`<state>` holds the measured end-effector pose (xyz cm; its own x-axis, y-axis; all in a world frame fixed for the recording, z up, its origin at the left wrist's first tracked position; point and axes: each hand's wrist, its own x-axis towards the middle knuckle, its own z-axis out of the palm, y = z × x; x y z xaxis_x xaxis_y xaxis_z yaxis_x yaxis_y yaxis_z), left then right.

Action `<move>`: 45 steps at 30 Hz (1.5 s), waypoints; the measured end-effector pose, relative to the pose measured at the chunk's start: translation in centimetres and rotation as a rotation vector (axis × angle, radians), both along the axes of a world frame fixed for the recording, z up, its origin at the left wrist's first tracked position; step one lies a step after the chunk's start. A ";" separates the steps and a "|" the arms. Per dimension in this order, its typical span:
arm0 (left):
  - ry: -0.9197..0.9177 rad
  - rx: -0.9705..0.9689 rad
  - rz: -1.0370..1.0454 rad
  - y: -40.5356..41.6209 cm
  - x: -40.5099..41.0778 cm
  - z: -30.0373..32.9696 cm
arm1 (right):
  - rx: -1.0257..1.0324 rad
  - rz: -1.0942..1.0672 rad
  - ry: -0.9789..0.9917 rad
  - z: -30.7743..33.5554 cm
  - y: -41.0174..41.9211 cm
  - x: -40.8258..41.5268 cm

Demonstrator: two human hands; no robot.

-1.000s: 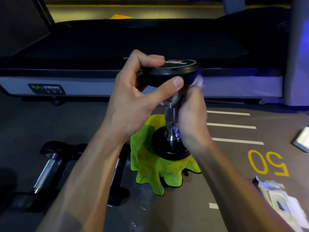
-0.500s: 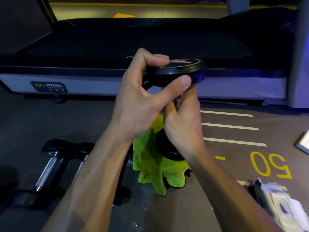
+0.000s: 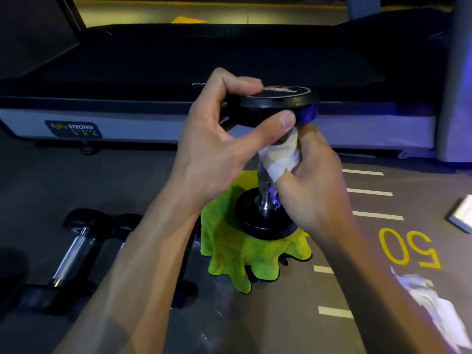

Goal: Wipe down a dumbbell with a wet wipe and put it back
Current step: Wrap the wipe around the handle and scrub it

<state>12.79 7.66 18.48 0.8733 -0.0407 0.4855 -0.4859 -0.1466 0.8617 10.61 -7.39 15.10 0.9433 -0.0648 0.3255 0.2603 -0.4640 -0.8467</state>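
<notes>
Dumbbell stands upright on its lower black head, which rests on a yellow-green cloth spread on the grey floor; the cloth's scalloped edge sticks out past the head on the near side. The left hand grips the upper head, thumb pressed against its near rim and fingers curled over the top edge. The right hand holds a white wet wipe wrapped against the upper part of the chrome handle, just under the top head, fingers curled round it; the lower stretch of handle shows bare.

Left of the cloth, two more dumbbells lie on the floor, partly hidden by the left forearm, close to the cloth's left edge. Behind the hands runs the long pale side of a treadmill, apart from the cloth with a strip of open floor between. To the right the floor carries white lines and a yellow "50"; beyond it, crumpled white wipes lie near the lower right corner and a pale flat object is cut off by the right edge
</notes>
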 end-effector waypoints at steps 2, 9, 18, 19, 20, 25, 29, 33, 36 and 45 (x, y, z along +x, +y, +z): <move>0.001 0.001 -0.016 -0.1 0.0 0.1 | 0.006 0.017 -0.001 0.3 0.3 -1.2; 0.021 0.008 0.014 0.0 0.1 0.0 | 0.269 0.410 0.344 2.5 -0.2 -3.6; 0.000 -0.022 -0.007 -0.2 0.4 -0.1 | 0.344 0.138 0.071 -1.6 2.5 1.8; 0.000 -0.028 -0.009 0.0 0.5 -0.1 | 0.372 0.158 0.078 -1.8 2.4 2.3; 0.004 -0.035 -0.012 0.0 0.5 -0.1 | 0.423 0.192 0.079 -2.0 2.3 2.7; 0.018 -0.034 -0.016 0.1 0.6 -0.2 | 0.715 0.289 0.259 -1.6 2.3 4.2; 0.011 -0.030 0.037 0.3 0.7 -0.4 | 0.233 0.170 0.022 -2.3 3.1 2.2; 0.010 -0.011 0.049 0.3 0.6 -0.3 | 0.010 0.078 0.007 -2.1 2.6 1.2; 0.014 -0.006 0.035 0.4 0.6 -0.2 | -0.064 0.099 0.128 -1.5 1.2 1.8; 0.027 -0.016 0.029 0.1 0.5 -0.1 | 0.208 0.017 -0.005 -0.9 0.2 1.0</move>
